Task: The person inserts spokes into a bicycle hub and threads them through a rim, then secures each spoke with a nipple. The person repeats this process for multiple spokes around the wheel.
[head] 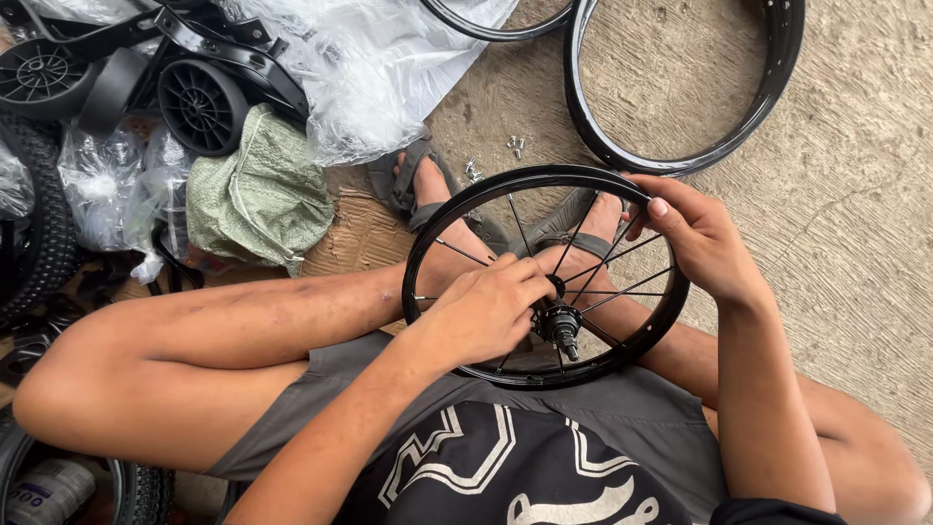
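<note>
Seated figure, viewed from above. The small black spoked wheel (544,277) rests over the lap and sandalled feet. Left hand (486,311), fingers closed together at the hub (561,321); what they pinch cannot be told. Right hand (695,238) clamps the rim at two o'clock. Advisable: steady the rim firmly. Bare rims (680,87) lie at twelve o'clock on the floor.

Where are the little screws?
The little screws lie on the concrete floor near the top middle, just above the spoked wheel, beside the plastic sheet.
</note>
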